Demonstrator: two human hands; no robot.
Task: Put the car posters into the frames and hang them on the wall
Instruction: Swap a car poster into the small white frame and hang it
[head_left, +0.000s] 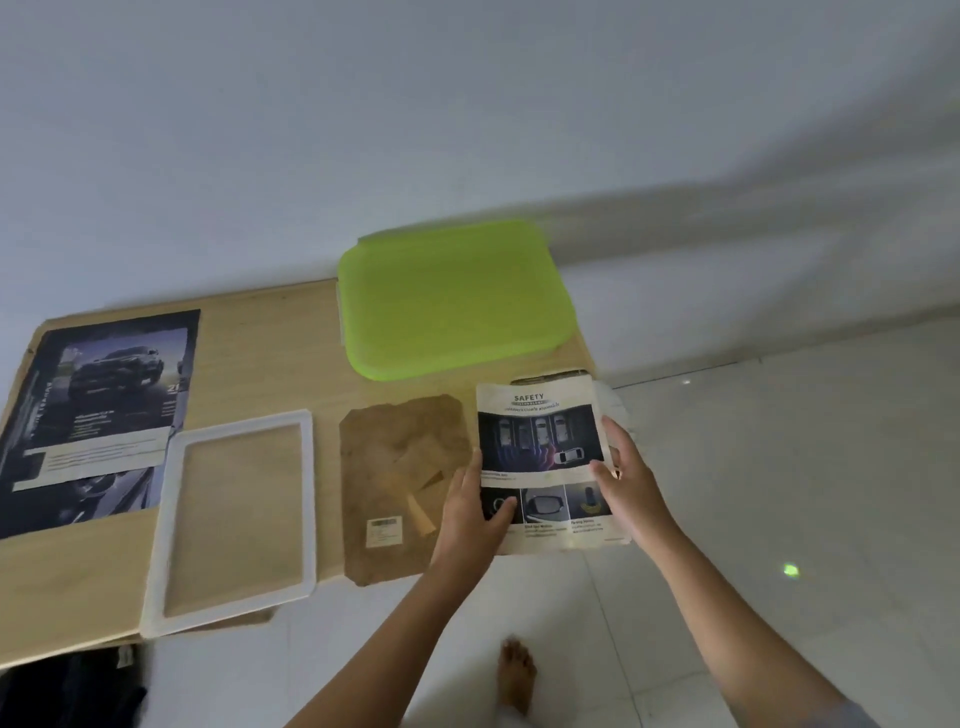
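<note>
A car poster headed "SAFETY" (543, 447) lies over a frame at the right end of the wooden table (260, 364). My left hand (475, 512) grips its left edge, thumb on the printed face. My right hand (626, 475) holds its right edge, fingers curled around it. The frame beneath shows only as a brown strip (550, 375) above the poster. A brown backing board (400, 483) with a small label lies just left of it. An empty white frame (234, 519) rests further left. Dark car posters (98, 415) lie at the table's left end.
A lime green plastic lid (452, 299) sits at the back of the table against the pale wall. A white tiled floor spreads to the right and below, with my bare foot (514, 675) on it. Something dark (67, 691) sits under the table's front left.
</note>
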